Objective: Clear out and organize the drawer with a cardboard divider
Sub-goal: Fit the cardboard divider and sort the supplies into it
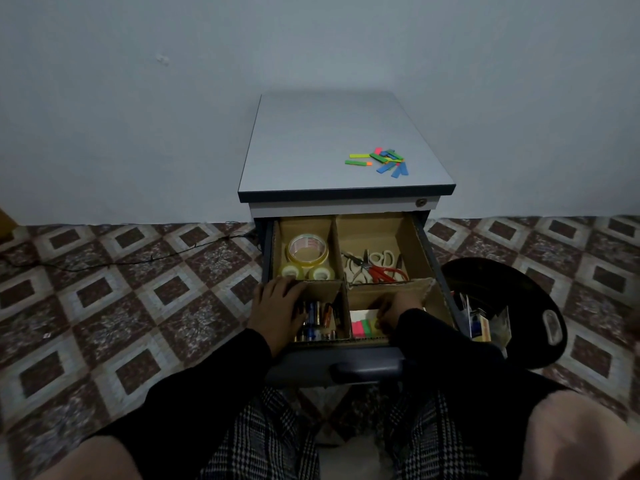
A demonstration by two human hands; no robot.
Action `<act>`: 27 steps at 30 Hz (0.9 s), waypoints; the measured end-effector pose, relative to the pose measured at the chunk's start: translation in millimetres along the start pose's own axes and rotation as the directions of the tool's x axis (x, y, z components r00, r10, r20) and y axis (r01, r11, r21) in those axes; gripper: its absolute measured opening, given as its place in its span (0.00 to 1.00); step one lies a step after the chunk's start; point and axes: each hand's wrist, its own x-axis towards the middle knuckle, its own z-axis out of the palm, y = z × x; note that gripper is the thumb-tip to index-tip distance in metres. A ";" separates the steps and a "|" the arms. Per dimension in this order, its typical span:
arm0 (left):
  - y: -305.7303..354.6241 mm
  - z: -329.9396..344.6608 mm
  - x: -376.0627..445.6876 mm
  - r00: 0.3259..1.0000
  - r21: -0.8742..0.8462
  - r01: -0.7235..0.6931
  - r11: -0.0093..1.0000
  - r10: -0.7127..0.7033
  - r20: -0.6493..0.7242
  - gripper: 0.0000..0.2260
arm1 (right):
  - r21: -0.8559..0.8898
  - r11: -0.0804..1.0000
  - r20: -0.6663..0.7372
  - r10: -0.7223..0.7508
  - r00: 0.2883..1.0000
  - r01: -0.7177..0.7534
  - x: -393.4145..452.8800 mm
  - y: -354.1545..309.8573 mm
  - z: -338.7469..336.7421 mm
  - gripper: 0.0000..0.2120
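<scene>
The open drawer (426,237) holds a cardboard divider (341,258) that makes four compartments. Tape rolls (307,252) fill the far left one, scissors and pliers (375,266) the far right one. Batteries (315,322) lie in the near left compartment, where my left hand (275,304) rests on the cardboard wall and the drawer's left edge, fingers spread. My right hand (394,311) is down in the near right compartment, fingers curled on a stack of coloured sticky notes (363,327). Whether it grips them is hard to tell.
Loose coloured strips (381,160) lie on the cabinet top (311,150). A black tray (512,306) with several small items sits on the floor right of the drawer. A thin cable (138,259) runs across the patterned floor on the left. My knees are below the drawer handle (367,370).
</scene>
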 end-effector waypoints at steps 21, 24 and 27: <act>66.6 -103.7 137.8 0.977 -0.290 -0.169 0.942 0.121 -0.176 0.11 | 0.390 0.893 -0.347 -0.083 0.934 0.224 5.1 -76.0 -169.9 0.12; 70.0 -108.9 162.3 0.977 -0.257 -0.155 0.954 0.110 -0.183 0.11 | 0.411 0.876 -0.365 -0.096 0.926 0.253 14.4 -89.8 -185.3 0.12; 69.5 -112.3 186.3 0.983 -0.201 -0.133 0.970 0.103 -0.154 0.12 | 0.397 0.876 -0.389 -0.111 0.915 0.275 30.2 -101.2 -200.1 0.13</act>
